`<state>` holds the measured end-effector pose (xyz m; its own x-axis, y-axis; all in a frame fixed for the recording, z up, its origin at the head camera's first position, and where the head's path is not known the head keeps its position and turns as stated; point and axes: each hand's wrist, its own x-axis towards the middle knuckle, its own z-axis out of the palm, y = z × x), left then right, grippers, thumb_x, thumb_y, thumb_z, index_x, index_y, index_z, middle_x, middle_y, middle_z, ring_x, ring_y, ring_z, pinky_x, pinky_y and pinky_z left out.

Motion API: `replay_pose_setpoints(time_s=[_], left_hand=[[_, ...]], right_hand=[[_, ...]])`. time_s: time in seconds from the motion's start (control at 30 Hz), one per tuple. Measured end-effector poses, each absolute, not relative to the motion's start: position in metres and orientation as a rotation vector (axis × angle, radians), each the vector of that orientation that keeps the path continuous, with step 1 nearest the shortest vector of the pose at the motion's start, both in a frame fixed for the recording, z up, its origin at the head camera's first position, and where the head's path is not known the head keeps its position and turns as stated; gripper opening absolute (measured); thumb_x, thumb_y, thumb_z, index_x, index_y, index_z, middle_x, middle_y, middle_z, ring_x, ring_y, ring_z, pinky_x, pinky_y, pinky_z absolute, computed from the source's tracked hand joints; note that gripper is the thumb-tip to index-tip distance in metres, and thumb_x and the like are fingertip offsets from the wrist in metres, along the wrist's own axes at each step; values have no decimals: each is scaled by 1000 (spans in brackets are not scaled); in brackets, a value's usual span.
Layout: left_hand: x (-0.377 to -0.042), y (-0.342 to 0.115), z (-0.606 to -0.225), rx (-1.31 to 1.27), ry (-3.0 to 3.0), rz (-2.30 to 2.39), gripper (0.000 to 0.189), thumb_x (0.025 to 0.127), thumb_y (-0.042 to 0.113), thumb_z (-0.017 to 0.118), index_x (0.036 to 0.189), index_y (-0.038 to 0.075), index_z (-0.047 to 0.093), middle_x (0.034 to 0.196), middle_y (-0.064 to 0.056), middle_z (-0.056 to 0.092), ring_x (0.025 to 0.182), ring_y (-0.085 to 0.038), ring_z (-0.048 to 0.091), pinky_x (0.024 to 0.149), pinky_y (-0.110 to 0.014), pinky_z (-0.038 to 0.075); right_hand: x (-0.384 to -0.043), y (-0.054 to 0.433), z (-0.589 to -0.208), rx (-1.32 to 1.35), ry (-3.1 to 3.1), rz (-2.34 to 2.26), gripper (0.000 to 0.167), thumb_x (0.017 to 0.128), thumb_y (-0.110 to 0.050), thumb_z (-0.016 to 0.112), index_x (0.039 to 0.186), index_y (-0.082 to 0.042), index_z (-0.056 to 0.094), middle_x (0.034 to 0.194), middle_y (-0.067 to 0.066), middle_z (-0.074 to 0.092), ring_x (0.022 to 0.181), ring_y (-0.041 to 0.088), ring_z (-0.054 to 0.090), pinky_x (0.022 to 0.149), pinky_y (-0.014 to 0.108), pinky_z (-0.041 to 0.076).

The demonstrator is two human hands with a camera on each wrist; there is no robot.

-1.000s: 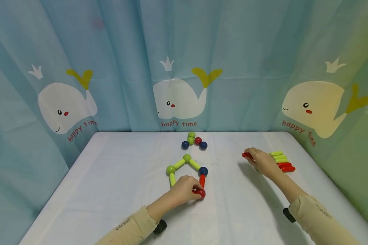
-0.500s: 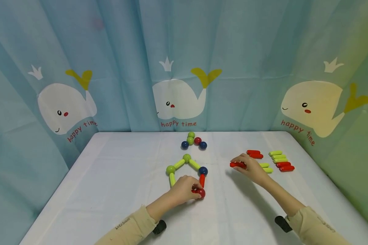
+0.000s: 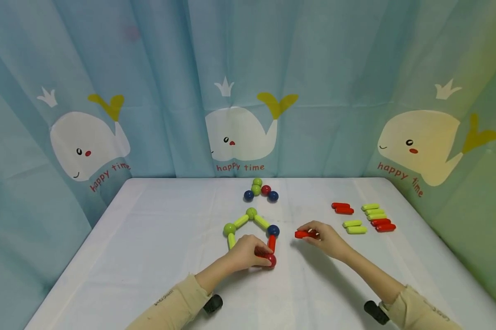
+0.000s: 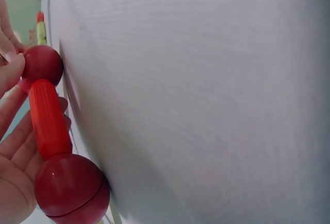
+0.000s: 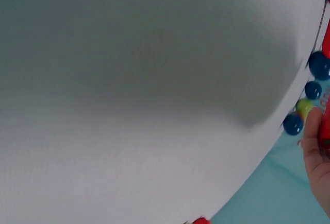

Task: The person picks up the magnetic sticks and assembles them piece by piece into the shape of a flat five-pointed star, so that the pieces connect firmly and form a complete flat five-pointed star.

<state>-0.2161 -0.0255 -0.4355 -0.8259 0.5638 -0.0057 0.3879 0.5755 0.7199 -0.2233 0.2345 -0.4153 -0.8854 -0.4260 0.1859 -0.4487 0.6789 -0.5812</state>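
My left hand [image 3: 246, 252] pinches a red ball [image 3: 271, 261] at the near right corner of a ring of balls and rods. In the left wrist view a red rod [image 4: 49, 116] joins that ball [image 4: 43, 64] to a second red ball [image 4: 72, 188]. The ring's other visible parts are green balls [image 3: 251, 213], a blue ball [image 3: 273, 230], green rods [image 3: 241, 222] and a red rod [image 3: 272, 244]; my left hand hides its near left part. My right hand [image 3: 324, 240] holds a loose red rod [image 3: 303, 234] between thumb and fingers, right of the ring.
Behind the ring lie several loose balls [image 3: 266, 189], green, blue and red. On the right are two red rods [image 3: 342, 208], two green rods [image 3: 354, 227] and a further row of green and red rods [image 3: 376, 214]. A blue curtain [image 3: 334, 91] hangs behind the white table [image 3: 149, 238].
My right hand has carried the red rod leftward and nearer, away from the rod rows toward the ring, uncovering rods behind it. My left hand has stayed at the red ball.
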Motion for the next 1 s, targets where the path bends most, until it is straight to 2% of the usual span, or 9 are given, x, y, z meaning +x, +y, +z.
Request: replay_pose_setpoints(time_s=[0.1, 0.33, 0.5, 0.77, 1.0], left_hand=[[-218, -25, -435, 804, 2571, 1073, 25, 75, 16, 79, 98, 8, 75, 87, 0, 74, 77, -1, 61, 73, -16, 48], [-220, -26, -433, 853, 2598, 1010, 22, 75, 17, 80, 94, 10, 75, 82, 2, 73, 75, -2, 59, 73, -17, 45], [-221, -25, -433, 850, 2582, 1034, 22, 74, 16, 80, 95, 8, 75, 83, 1, 74, 73, -1, 61, 72, -16, 46], [-221, -24, -433, 858, 2568, 1067, 22, 74, 14, 80, 94, 6, 74, 82, -1, 74, 71, 0, 62, 70, -14, 47], [-221, -24, -433, 851, 2559, 1073, 21, 74, 13, 80, 92, 5, 74, 81, -1, 74, 70, 0, 62, 67, -13, 47]], right_hand=[[-219, 230, -417, 773, -2864, 1034, 22, 83, 1, 66, 105, 2, 66, 101, 15, 69, 88, 23, 61, 74, 22, 52], [-211, 215, -419, 870, -2919, 1147, 21, 83, 0, 66, 103, 4, 66, 97, 15, 69, 80, 13, 58, 71, 18, 51], [-206, 204, -416, 903, -2964, 1207, 19, 81, -2, 70, 99, 3, 67, 92, 12, 69, 79, 12, 58, 70, 17, 50], [-203, 194, -419, 1006, -2988, 1182, 15, 81, -5, 70, 94, 2, 68, 87, 8, 69, 74, 2, 52, 68, 17, 48], [-203, 188, -426, 1052, -2947, 1150, 11, 82, -3, 68, 92, 2, 67, 82, 5, 67, 71, -2, 47, 64, 16, 45]])
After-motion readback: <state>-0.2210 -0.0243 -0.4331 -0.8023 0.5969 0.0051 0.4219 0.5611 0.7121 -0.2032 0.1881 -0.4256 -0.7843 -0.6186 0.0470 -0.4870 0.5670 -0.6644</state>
